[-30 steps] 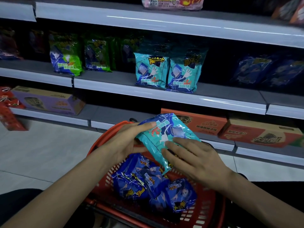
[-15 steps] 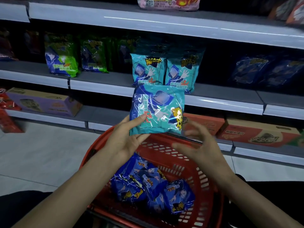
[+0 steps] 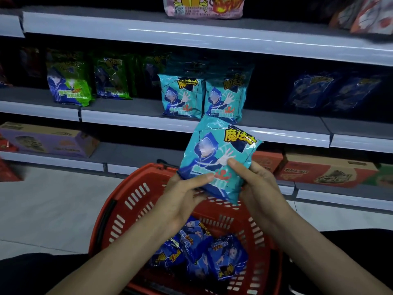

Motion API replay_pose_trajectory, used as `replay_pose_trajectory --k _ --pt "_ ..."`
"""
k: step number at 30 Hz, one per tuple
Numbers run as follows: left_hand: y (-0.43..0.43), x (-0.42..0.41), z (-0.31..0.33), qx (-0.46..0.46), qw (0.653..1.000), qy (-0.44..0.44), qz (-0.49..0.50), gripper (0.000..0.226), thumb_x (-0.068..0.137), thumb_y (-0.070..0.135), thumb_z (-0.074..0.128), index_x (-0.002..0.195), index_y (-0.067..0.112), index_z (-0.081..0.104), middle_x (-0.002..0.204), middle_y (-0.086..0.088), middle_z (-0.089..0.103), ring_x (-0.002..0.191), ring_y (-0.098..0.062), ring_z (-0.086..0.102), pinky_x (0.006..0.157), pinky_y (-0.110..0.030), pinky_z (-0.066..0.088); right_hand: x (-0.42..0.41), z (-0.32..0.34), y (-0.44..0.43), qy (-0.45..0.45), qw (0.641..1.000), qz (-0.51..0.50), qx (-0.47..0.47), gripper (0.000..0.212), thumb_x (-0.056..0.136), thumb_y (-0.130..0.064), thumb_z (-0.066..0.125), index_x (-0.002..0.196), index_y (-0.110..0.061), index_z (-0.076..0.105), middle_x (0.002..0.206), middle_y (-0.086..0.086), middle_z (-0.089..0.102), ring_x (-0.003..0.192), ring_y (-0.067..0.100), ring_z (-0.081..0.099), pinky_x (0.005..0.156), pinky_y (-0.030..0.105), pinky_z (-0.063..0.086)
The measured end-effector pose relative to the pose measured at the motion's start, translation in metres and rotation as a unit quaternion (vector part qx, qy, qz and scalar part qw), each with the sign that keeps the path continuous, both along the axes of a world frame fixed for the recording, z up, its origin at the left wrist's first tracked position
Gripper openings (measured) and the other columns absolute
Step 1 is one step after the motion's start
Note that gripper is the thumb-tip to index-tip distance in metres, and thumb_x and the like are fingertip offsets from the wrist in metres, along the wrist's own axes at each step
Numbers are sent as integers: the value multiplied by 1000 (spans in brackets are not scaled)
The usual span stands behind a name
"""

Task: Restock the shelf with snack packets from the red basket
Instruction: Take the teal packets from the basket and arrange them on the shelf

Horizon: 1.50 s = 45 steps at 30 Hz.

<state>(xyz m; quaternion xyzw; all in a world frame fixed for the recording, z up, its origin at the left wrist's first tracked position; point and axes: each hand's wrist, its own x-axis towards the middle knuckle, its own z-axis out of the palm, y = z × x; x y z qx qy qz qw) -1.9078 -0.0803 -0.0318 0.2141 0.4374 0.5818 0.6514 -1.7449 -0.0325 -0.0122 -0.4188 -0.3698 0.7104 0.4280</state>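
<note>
Far left on the bottom shelf there's a purple carton (image 3: 49,139), and above it on the middle shelf (image 3: 127,122) the green packets (image 3: 70,84) stand close to the front lip. A strip of bare shelf board shows between them and the two teal packets (image 3: 182,96) standing upright side by side, touching each other. Pale floor (image 3: 53,209) lies open left of the red basket (image 3: 131,201), which sits low in the middle with dark blue packets (image 3: 202,252) piled in its bottom. The left hand (image 3: 182,194) pinches the lower left corner of the held teal packet (image 3: 217,154), thumb on the front, fingers tucked behind. That packet is up above the basket's far rim, top tilted a bit right, its upper edge overlapping the middle shelf's front lip just below the shelved teal pair. The right hand (image 3: 259,188) grips its lower right edge, thumb pressed on the front. Right of the teal pair there's another bare stretch of board before the dark blue shelf packets (image 3: 319,90), with orange cartons (image 3: 325,171) underneath.
</note>
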Motion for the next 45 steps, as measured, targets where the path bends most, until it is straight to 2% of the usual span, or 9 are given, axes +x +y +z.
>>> replay_pose_trajectory --k 5,11,14,19,28,34,36,40,45 --pt "2 -13 -1 -5 990 140 5 59 77 31 82 132 21 63 123 2 76 116 -15 72 105 -41 54 22 7 18 -63 996 -38 57 29 93 -16 73 119 -5 71 110 16 78 103 36 76 91 53 60" --pt "13 -16 2 60 941 331 40 49 81 31 85 127 33 67 112 14 76 104 3 70 82 -16 57 31 5 25 -88 990 -59 92 23 91 -11 75 114 -7 75 103 14 80 95 34 78 77 43 64" --pt "19 -12 0 72 923 377 26 33 87 27 83 118 29 74 106 12 79 99 -5 74 88 -31 62 27 -4 21 -120 988 -24 96 25 89 -11 77 113 -6 76 103 15 80 95 39 77 87 54 61" --pt "33 -8 -5 48 909 411 49 21 91 22 80 112 21 79 94 10 81 85 -8 77 77 -43 66 18 -15 24 -173 977 -7 126 24 89 -12 77 112 -7 76 100 7 81 93 28 78 82 46 65" --pt "115 -17 0 4 835 538 114 16 84 39 83 91 26 77 77 9 76 74 -17 73 71 -46 63 -3 -26 112 -382 883 -50 267 24 82 -32 88 99 -18 78 84 -8 78 78 8 75 77 41 63" --pt "186 -26 26 23 763 630 139 34 85 47 80 96 18 67 79 1 69 77 -27 67 64 -40 55 -20 4 178 -442 831 -90 326 42 80 -38 89 70 -25 50 59 -13 45 52 1 39 46 15 29" --pt "207 -29 35 29 746 648 148 37 85 49 80 100 17 68 86 -1 72 81 -29 68 67 -41 56 -25 12 199 -458 817 -102 335 42 80 -37 88 74 -22 49 61 -14 44 53 2 39 48 18 29" --pt "241 -33 49 30 733 659 162 37 84 49 81 103 18 69 91 -1 73 84 -28 68 62 -36 47 -32 20 234 -471 808 -113 336 34 76 -29 92 89 -13 65 78 -2 68 74 18 68 68 38 58" --pt "263 -35 45 34 721 671 172 36 86 44 82 102 14 69 93 -4 74 84 -30 67 65 -38 48 -37 11 253 -468 808 -115 339 41 74 -24 93 103 -9 69 92 4 74 87 23 71 79 44 60"
